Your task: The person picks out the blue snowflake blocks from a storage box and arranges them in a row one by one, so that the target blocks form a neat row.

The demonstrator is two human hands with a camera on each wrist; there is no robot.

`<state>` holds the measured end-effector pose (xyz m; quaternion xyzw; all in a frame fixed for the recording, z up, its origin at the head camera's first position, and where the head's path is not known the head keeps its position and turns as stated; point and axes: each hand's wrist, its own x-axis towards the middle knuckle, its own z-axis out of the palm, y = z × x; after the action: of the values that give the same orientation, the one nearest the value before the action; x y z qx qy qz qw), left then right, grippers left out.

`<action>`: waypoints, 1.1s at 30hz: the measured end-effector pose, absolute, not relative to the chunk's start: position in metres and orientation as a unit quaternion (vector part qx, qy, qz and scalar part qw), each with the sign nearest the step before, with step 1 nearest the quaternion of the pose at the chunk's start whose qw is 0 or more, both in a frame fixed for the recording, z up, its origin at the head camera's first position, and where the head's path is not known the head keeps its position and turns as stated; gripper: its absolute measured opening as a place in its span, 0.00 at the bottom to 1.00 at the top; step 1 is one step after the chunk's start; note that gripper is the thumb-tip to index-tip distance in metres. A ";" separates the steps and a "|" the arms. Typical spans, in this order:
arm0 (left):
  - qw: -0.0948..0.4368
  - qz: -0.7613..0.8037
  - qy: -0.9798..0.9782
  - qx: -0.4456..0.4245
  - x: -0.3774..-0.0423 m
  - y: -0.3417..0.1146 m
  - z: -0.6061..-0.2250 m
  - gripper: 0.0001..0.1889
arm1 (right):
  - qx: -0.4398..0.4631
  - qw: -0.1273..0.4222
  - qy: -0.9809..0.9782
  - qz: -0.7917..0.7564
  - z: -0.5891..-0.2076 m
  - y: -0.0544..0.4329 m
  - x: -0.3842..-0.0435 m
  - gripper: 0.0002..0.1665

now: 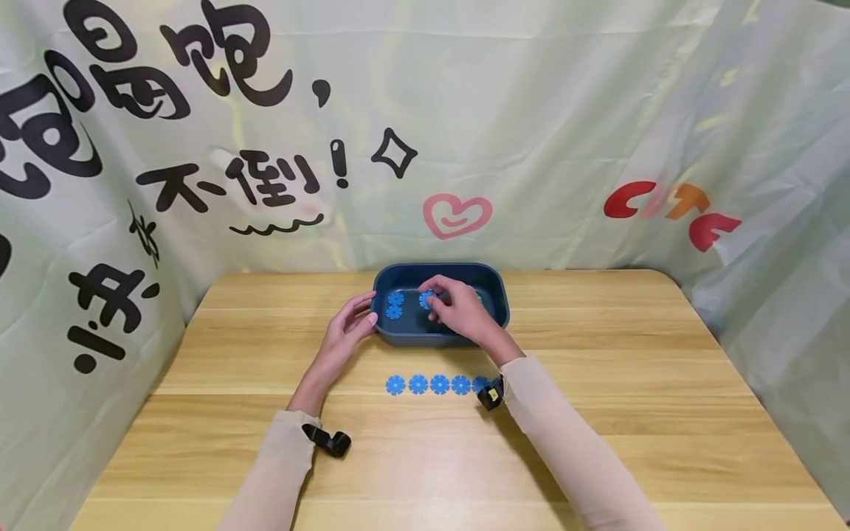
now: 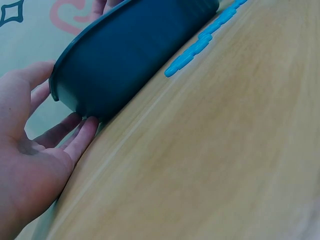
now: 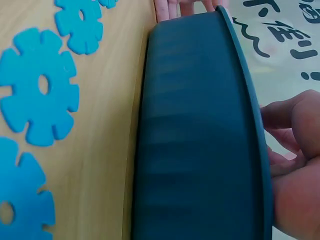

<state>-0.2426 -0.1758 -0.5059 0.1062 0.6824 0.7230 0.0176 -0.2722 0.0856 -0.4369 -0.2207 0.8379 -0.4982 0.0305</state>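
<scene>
My right hand (image 1: 458, 310) is reaching into the dark blue oval plastic tub (image 1: 498, 295), and its grip is closing narrow: thumb and forefinger are pinching a blue notched plastic disc (image 1: 426, 299) inside the tub. In the right wrist view only curled fingers (image 3: 292, 125) beyond the tub's rim are showing; the disc itself is hidden there.

My left hand (image 1: 348, 328) is holding nothing. Its fingers are lying nearly straight and relaxed, pressing against the tub's left end wall; in the left wrist view the fingertips (image 2: 87, 132) are touching the wall at its base, bracing it.

Two more blue discs (image 1: 395, 304) are lying on the tub floor just to the left of the pinched one, between my two hands. A small green piece (image 1: 478, 298) is showing past my right knuckles; I cannot tell its shape.

The governing relation: the pinched disc is lying beyond the near wall of the tub, and a row of five blue discs (image 1: 428, 384) is lying flat on the light wooden counter (image 1: 637, 413) on my side of that wall. The row's long axis is running left to right, parallel to the tub's long side. Its right end is partly hidden under my right wrist, so the right hand is the nearer one.
</scene>
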 end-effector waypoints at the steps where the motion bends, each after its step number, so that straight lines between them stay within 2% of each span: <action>1: 0.015 0.722 0.684 0.106 -0.243 -0.176 -0.507 0.27 | -0.220 0.030 0.834 -0.505 -0.436 0.086 -0.271 0.11; 8: 0.004 0.716 0.690 0.106 -0.243 -0.178 -0.507 0.25 | -0.232 0.008 0.813 -0.534 -0.429 0.092 -0.261 0.14; 18: 0.005 0.714 0.693 0.100 -0.242 -0.181 -0.510 0.25 | -0.232 -0.005 0.801 -0.552 -0.421 0.101 -0.239 0.12; 33: 0.003 0.716 0.689 0.108 -0.242 -0.176 -0.509 0.26 | -0.210 0.030 0.793 -0.570 -0.423 0.126 -0.208 0.16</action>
<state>-0.2423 -0.1763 -0.5086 0.1083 0.6894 0.7162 0.0034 -0.2075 0.1264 -0.4227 -0.2102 0.7934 -0.5704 0.0300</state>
